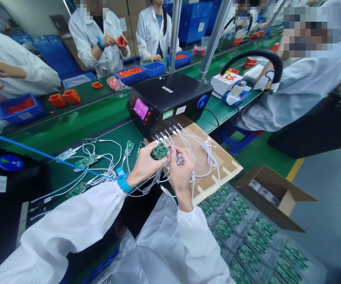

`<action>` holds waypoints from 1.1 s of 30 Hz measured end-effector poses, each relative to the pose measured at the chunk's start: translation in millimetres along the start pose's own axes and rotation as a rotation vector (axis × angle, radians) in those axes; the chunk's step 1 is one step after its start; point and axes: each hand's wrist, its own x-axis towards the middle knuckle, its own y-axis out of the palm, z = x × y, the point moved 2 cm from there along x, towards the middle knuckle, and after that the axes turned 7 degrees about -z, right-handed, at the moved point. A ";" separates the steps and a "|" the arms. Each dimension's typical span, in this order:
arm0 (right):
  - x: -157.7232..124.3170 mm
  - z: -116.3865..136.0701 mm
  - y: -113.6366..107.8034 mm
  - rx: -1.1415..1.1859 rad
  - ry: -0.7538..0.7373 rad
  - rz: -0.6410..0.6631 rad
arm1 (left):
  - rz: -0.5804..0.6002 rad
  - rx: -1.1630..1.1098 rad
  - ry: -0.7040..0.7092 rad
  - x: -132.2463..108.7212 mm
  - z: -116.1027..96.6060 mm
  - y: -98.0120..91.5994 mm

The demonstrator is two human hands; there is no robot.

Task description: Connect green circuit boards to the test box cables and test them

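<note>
My left hand (145, 163), with a blue wrist strap (123, 180), grips a green circuit board (159, 151) between thumb and fingers. Pinched fingers of my right hand (181, 167) meet the board's right edge; what they hold is too small to make out. White cables (208, 152) run around and below both hands from the front of a black test box (170, 100) with a lit pink screen. One loose white plug (165, 190) hangs under my hands. To the left, several more boards (87, 161) lie among coiled white cables.
Trays of green circuit boards (247, 240) sit at my lower right, near an open cardboard box (272, 193). A second black box (9, 177) stands at left. A blue cord (55, 157) reaches my left wrist. Across the green conveyor (90, 114), people in white coats handle orange parts.
</note>
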 end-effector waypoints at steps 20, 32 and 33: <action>-2.3 -8.0 5.6 0.023 0.128 -0.007 | 0.045 0.002 -0.105 7.5 6.8 0.1; -1.8 -6.9 5.7 -0.001 0.071 0.003 | 0.059 0.014 -0.123 11.1 2.7 2.7; -3.6 -5.8 4.3 -0.007 0.053 0.001 | 0.062 0.014 -0.130 11.7 4.8 1.6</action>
